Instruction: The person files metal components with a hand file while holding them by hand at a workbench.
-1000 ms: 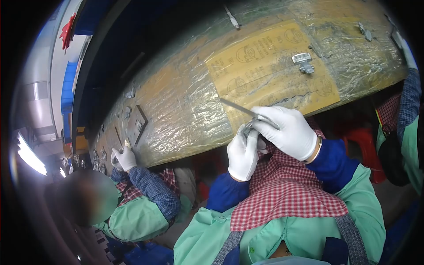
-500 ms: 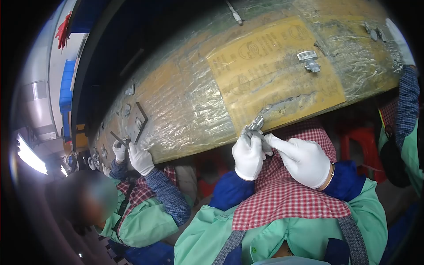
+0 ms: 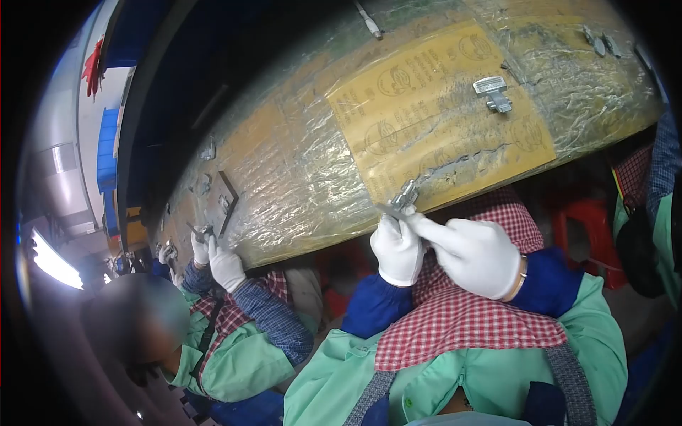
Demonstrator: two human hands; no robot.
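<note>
My left hand (image 3: 396,250), in a white glove, is closed around a small silvery metal part (image 3: 406,193), whose upper end sticks out above the fingers near the table's front edge. In my right hand (image 3: 477,257), also gloved, is a thin grey flat file (image 3: 392,212), its tip pointing left across the part just above my left thumb. The right forefinger stretches along the file. Gloved fingers hide the lower part of the metal piece and the file's grip end. Farther off on the yellow paper sheet (image 3: 383,106) lies another metal casting (image 3: 492,94).
A pen-like tool (image 3: 369,23) lies at the table's far side, and several metal parts (image 3: 601,42) at the far right. On the left, a co-worker's gloved hands (image 3: 226,268) work beside a dark angled bar (image 3: 229,202). A red stool (image 3: 586,234) stands under the table.
My right hand has moved left and slightly up, sliding the file farther across the metal part. At the right, another person's gloved hand has drawn back from the table.
</note>
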